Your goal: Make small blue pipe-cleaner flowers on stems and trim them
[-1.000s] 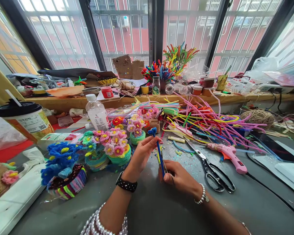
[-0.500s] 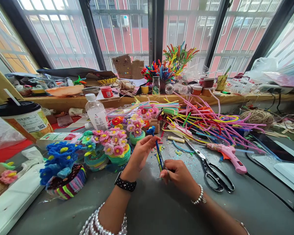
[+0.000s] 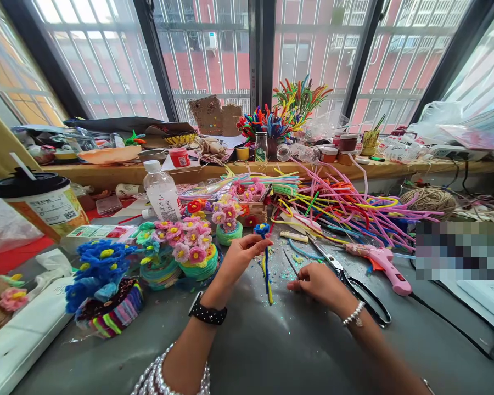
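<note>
Left hand (image 3: 241, 257) pinches blue flower (image 3: 262, 229), stem (image 3: 266, 274) below.

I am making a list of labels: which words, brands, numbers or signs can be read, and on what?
No words are surely readable; too small or blurred:
Paper cup (QR code visible)
Clear plastic bottle
Red jar
Glass bottle
White pack
Clear box
Printed plastic bag

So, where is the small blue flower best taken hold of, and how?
I would pinch the blue flower at the middle of its stem, coming from the right: the left hand crowds its top, while the slender stem runs down below, uncovered. The right hand's thin pointed tool might get in the way.
</note>
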A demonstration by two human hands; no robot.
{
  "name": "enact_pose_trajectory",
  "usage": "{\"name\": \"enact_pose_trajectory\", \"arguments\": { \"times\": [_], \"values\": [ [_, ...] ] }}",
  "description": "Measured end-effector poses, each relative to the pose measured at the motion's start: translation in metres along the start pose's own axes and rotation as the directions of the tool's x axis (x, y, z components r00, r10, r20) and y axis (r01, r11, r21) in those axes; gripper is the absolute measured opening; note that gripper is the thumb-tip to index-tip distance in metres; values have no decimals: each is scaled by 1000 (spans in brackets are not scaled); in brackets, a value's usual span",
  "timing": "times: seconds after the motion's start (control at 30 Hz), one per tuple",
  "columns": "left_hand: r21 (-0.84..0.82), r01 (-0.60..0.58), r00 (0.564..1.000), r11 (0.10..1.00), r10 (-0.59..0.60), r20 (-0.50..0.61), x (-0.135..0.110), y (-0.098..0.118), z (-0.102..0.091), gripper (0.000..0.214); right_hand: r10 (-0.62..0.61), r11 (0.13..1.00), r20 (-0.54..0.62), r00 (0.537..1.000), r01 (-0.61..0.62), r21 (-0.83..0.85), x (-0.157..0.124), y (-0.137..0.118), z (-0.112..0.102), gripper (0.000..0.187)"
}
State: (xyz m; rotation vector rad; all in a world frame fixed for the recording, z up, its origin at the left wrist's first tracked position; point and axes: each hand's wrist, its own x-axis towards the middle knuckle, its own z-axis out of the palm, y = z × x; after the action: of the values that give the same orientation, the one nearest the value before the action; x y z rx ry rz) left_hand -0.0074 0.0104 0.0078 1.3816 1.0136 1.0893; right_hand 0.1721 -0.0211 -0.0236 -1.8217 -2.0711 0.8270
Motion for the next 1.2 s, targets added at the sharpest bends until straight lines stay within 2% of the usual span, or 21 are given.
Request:
{"name": "enact_pose_trajectory", "arguments": {
  "times": [0.1,0.2,0.27,0.4,0.47,0.53,0.6,0.73,0.83,0.9,0.97,1.03,1.1,1.13,1.17,1.2],
  "values": [
    [47,17,998,999,-20,56,-1,1,-1,23,-26,996,75,997,19,90,-1,3,-5,35],
    [140,-58,994,989,43,104,-2,5,-5,21,-15,997,29,999,12,77,0,3,-7,34],
    [218,-129,989,967,110,94,-3,8,-8,18,-13,993,34,999,9,117,1,3,-5,28],
    [293,-185,983,938,172,71,-6,12,-17,15,-22,942,158,987,-32,334,3,3,-2,9],
    [289,-160,987,944,147,69,-7,14,-20,14,13,932,103,995,-49,360,3,1,-2,9],
    [275,-127,991,953,112,68,-10,15,-20,14,-8,934,-18,1000,14,358,2,-4,-3,12],
    [253,-107,993,962,91,75,-12,15,-15,15,-104,910,-101,990,135,392,0,-13,-2,19],
    [165,-77,989,983,54,141,-15,12,1,19,-304,794,-146,942,335,507,-4,-34,9,28],
    [132,-38,980,991,11,200,-14,7,4,20,-320,806,-136,938,345,482,-1,-36,17,31],
    [175,-23,983,984,-10,184,-10,5,-3,20,-278,866,-74,958,283,412,2,-29,16,34],
    [274,-5,988,962,-38,149,-7,4,-14,22,-214,940,-47,976,218,262,4,-20,12,33],
    [366,1,994,931,-41,100,-4,5,-24,21,-136,986,-137,981,148,81,4,-16,9,30],
    [385,12,995,923,-48,85,-3,6,-29,21,-132,991,-274,953,126,-38,-1,-22,12,26],
    [370,15,994,929,-54,96,-3,7,-30,22,-178,984,-328,928,164,-71,-5,-30,17,25],
    [349,18,991,937,-63,117,-3,7,-30,23,-302,953,-311,901,291,-84,-11,-40,25,23],
    [326,22,987,945,-72,143,-2,7,-29,23,-463,885,-267,845,458,-87,-16,-53,36,21]
  ]
}}
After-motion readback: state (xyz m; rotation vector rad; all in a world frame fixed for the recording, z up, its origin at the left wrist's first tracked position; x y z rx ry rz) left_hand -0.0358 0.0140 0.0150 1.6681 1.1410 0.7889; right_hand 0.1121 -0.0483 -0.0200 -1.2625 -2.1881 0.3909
